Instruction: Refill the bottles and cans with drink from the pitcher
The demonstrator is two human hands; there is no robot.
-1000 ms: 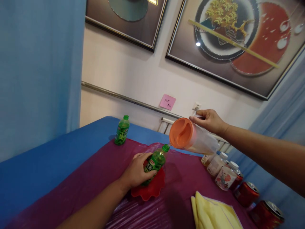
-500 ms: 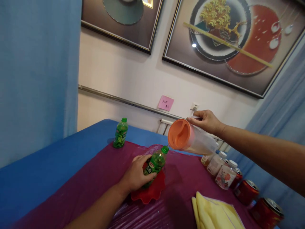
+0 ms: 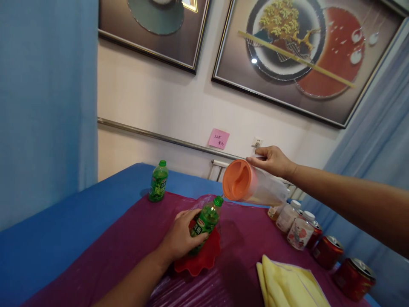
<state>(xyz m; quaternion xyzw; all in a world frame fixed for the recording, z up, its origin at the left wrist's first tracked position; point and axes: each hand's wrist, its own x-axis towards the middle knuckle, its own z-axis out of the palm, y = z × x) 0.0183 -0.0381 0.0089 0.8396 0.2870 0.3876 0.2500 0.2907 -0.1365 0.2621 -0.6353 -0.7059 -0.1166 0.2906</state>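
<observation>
My left hand (image 3: 180, 238) is wrapped round a green bottle (image 3: 204, 221) that stands tilted on a red scalloped dish (image 3: 200, 260) on the purple cloth (image 3: 128, 238). The bottle's green neck points up to the right. My right hand (image 3: 271, 161) grips a clear pitcher with an orange lid (image 3: 252, 187), tipped on its side with the lid's spout just above the bottle's mouth. A little pale liquid lies along the pitcher's lower wall.
A second green bottle (image 3: 157, 181) stands on the blue table cover (image 3: 47, 230) at the back left. Small clear bottles (image 3: 295, 228) and red cans (image 3: 353, 275) line the right edge. A folded yellow cloth (image 3: 287, 283) lies at the front right. Wall and curtains stand close behind.
The view has shifted a little, so everything sits slightly further left. Both hands keep their hold; the pitcher stays tipped over the bottle's mouth.
</observation>
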